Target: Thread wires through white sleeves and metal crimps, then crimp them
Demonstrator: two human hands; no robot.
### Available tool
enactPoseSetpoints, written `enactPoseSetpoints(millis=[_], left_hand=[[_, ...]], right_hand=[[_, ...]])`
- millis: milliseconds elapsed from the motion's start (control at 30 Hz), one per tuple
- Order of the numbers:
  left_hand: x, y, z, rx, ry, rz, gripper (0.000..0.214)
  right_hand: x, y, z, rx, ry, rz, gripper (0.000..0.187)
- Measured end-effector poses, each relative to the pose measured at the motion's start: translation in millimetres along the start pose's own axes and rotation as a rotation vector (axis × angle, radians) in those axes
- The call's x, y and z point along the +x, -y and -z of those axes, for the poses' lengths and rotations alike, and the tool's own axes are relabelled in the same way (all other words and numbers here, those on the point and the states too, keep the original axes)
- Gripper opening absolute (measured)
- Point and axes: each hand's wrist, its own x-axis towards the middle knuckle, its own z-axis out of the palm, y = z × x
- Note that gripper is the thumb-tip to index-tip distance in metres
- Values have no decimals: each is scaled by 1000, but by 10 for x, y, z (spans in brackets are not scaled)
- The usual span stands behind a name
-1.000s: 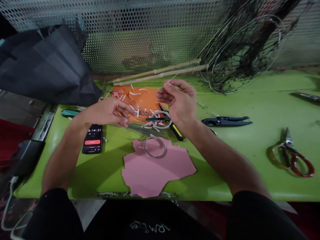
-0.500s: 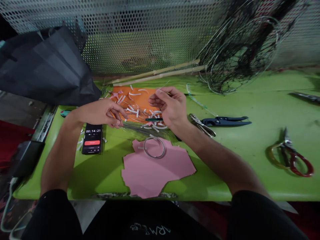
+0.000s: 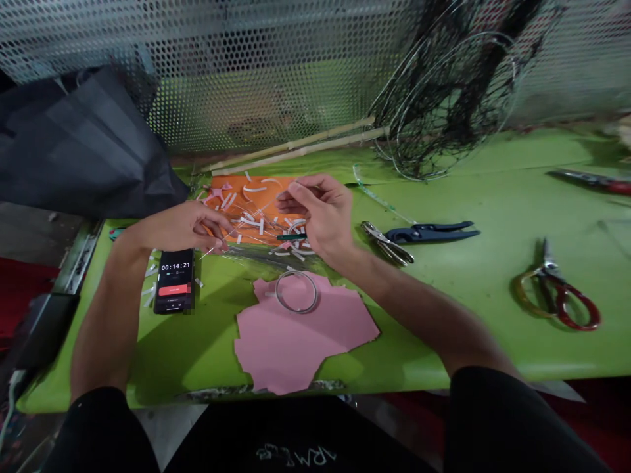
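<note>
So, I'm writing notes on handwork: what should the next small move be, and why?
I'd probably raise the thin strand pinched in the left hand a little: loose white scraps on the orange sheet and a bunch of strands lie close by and could snag it. The right hand is near, but whether it holds the strand too is hard to tell.

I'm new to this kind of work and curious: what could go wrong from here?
The thin strand, which seems to run between the left hand and right hand, could slip and be hard to pick out among the white scraps. The phone lies close by the left wrist and might get bumped. The ring seems to lie loose on the pink sheet, so a nudge might shift it.
</note>
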Motion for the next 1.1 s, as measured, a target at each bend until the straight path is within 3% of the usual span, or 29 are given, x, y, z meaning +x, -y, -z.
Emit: enactPoseSetpoints(millis=[433, 533, 733, 1100], left_hand=[[24, -124, -121, 16, 12, -47, 23], [72, -186, -221, -26, -90, -88, 30], [181, -286, -393, -214, -311, -175, 23], [267, -331, -511, -293, -591, -219, 23]], right_hand=[[9, 64, -4, -33, 8, 18, 30], [18, 81, -6, -62, 2, -3, 33], [21, 118, -3, -21, -1, 29, 31], [26, 188, 34, -39, -24, 57, 31]])
